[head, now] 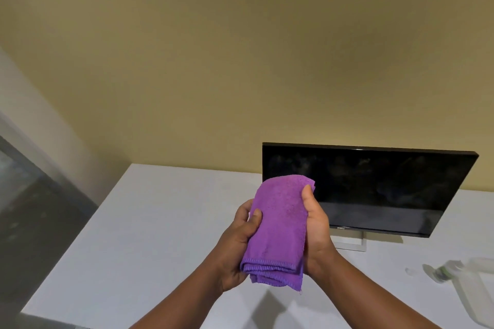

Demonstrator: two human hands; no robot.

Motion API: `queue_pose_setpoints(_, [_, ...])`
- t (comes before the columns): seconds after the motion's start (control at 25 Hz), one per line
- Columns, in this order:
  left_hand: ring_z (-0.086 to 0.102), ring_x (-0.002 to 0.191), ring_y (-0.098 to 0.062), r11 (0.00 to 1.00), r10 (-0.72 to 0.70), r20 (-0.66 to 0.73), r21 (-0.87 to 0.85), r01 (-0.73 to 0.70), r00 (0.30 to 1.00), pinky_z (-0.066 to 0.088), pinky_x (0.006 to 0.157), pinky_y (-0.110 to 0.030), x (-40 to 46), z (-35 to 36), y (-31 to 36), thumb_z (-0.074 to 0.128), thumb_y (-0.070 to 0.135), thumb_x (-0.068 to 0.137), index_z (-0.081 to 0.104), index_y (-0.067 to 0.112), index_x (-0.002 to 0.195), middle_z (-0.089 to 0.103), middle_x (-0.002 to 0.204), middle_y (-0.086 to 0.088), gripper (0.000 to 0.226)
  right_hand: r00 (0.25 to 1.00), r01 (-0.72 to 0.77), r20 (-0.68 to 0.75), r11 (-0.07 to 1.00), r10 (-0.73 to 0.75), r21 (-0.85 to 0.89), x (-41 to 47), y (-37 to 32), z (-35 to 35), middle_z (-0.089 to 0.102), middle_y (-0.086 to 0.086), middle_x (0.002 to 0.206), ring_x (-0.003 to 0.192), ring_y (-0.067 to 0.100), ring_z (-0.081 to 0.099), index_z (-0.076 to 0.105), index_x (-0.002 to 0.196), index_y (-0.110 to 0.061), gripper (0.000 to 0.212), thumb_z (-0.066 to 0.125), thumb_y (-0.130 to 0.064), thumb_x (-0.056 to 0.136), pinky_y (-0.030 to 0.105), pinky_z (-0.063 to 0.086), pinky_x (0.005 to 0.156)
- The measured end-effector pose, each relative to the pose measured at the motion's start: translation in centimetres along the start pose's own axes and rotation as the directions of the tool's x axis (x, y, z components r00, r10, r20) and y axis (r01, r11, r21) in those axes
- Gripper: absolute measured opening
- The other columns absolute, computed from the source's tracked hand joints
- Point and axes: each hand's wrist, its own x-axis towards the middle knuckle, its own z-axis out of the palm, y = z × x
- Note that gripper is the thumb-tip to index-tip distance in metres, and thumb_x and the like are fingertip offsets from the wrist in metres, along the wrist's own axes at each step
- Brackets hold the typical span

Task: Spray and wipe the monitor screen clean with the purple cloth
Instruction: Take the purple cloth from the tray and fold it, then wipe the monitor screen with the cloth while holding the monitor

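At the lower right of the frame a clear plastic spray bottle (pixel 451 271) lies on its side on the white table (pixel 149 222), too blurred to tell what it holds. In the lower centre, the folded purple microfibre cloth (pixel 278 230) is held above the table with its long axis running near vertical in the frame, stitched edges at the bottom and rounded fold at the top, the left hand (pixel 238 246) and the right hand (pixel 316 230) each closed on one side with a thumb pressed on its face. The black flat monitor (pixel 374 184) with a dark, smeared screen stands upright at the centre right against the yellow wall (pixel 240 48), the cloth's top overlapping its left edge in the view.
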Motion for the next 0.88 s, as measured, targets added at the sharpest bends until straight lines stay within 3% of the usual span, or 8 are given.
queue_pose_setpoints(0.16, [0.073,0.104,-0.022,0.902,0.021,-0.048,0.432,0.002,0.999,0.061,0.084,-0.040,1.5,-1.6,0.5,0.069,0.073,0.079,0.046,0.047,0.124,0.067,0.121,-0.008,0.056,0.991,0.090,-0.096,0.996,-0.089,0.004,1.3,-0.3,0.2,0.075,0.019,0.117,0.101,0.036,0.075,0.081,0.104,-0.014,0.071,0.050,-0.075,0.088,0.048,0.061,0.077])
queue_pose_setpoints(0.24, [0.068,0.108,-0.013,0.804,0.143,-0.029,0.587,-0.099,0.989,0.060,0.085,-0.034,2.5,-2.9,1.4,0.068,0.073,0.078,0.040,0.055,0.127,0.057,0.128,0.002,0.059,0.981,0.136,-0.144,0.990,-0.131,0.026,1.8,0.0,0.7,0.077,0.017,0.111,0.093,0.034,0.077,0.082,0.099,-0.017,0.066,0.050,-0.074,0.089,0.046,0.061,0.072])
queue_pose_setpoints(0.36, [0.046,0.130,0.002,0.599,0.319,0.156,0.731,-0.327,0.935,0.047,0.102,-0.029,4.1,-4.9,3.9,0.060,0.051,0.091,0.046,0.057,0.134,0.044,0.140,0.027,0.047,0.961,0.171,-0.231,0.983,-0.152,0.062,2.4,1.4,2.1,0.077,0.018,0.104,0.084,0.033,0.078,0.082,0.098,-0.017,0.062,0.056,-0.072,0.086,0.045,0.060,0.070])
queue_pose_setpoints(0.48, [0.031,0.138,0.006,0.402,0.316,0.348,0.794,-0.456,0.883,0.031,0.113,-0.020,5.3,-6.7,5.3,0.051,0.027,0.088,0.046,0.051,0.137,0.043,0.147,0.027,0.055,0.957,0.159,-0.262,0.981,-0.126,0.109,3.2,2.8,4.1,0.075,0.019,0.108,0.089,0.035,0.076,0.080,0.108,-0.011,0.065,0.061,-0.069,0.085,0.049,0.059,0.079])
queue_pose_setpoints(0.56, [0.028,0.138,0.010,0.379,0.276,0.417,0.781,-0.497,0.866,0.026,0.113,-0.012,5.6,-7.9,5.2,0.049,0.023,0.086,0.039,0.051,0.139,0.040,0.150,0.026,0.061,0.944,0.194,-0.295,0.970,-0.144,0.145,3.6,3.6,4.9,0.075,0.019,0.110,0.092,0.035,0.076,0.080,0.106,-0.008,0.064,0.062,-0.066,0.085,0.048,0.061,0.078])
queue_pose_setpoints(0.68, [0.031,0.139,0.005,0.433,0.216,0.486,0.729,-0.530,0.847,0.026,0.109,-0.006,6.3,-9.1,4.6,0.053,0.026,0.086,0.040,0.048,0.141,0.042,0.151,0.023,0.061,0.907,0.290,-0.344,0.953,-0.244,0.090,3.0,4.4,5.2,0.078,0.018,0.103,0.089,0.032,0.077,0.082,0.096,-0.010,0.063,0.051,-0.064,0.094,0.041,0.062,0.070])
queue_pose_setpoints(0.76, [0.032,0.141,0.001,0.456,0.165,0.540,0.700,-0.550,0.825,0.030,0.111,-0.011,6.9,-9.2,4.3,0.056,0.026,0.087,0.045,0.043,0.143,0.044,0.149,0.021,0.060,0.873,0.344,-0.383,0.938,-0.303,0.041,2.5,5.1,4.9,0.078,0.017,0.103,0.091,0.030,0.077,0.082,0.096,-0.012,0.064,0.044,-0.064,0.097,0.039,0.062,0.070])
queue_pose_setpoints(0.88, [0.029,0.142,-0.005,0.391,0.115,0.620,0.690,-0.609,0.776,0.031,0.115,-0.020,7.9,-8.9,4.3,0.055,0.019,0.088,0.052,0.039,0.140,0.037,0.149,0.020,0.055,0.844,0.393,-0.411,0.919,-0.345,0.035,2.1,5.8,4.7,0.077,0.017,0.105,0.092,0.031,0.076,0.082,0.097,-0.012,0.065,0.042,-0.063,0.098,0.041,0.062,0.073])
